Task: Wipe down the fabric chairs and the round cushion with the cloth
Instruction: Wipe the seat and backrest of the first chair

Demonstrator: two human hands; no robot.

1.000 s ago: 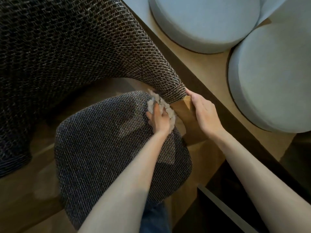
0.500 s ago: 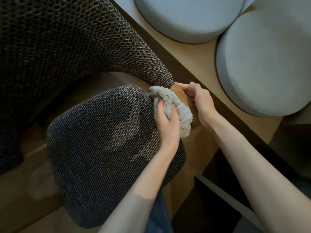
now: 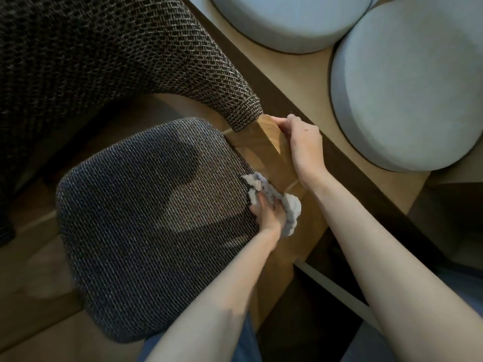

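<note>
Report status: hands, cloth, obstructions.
Left hand grips cloth at right edge of chair seat. Right hand grips wooden armrest. No obstruction seen.

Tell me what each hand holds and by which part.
Left hand grips the bunched cloth around its middle, ends sticking out, at the seat right edge. Right hand grips the chair's wooden arm near its top end.

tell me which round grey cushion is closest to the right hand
The right-side round cushion, just beside the right hand; the other cushion lies farther up, cropped.

no readable text, no labels, no brands, no numbers anywhere
</note>
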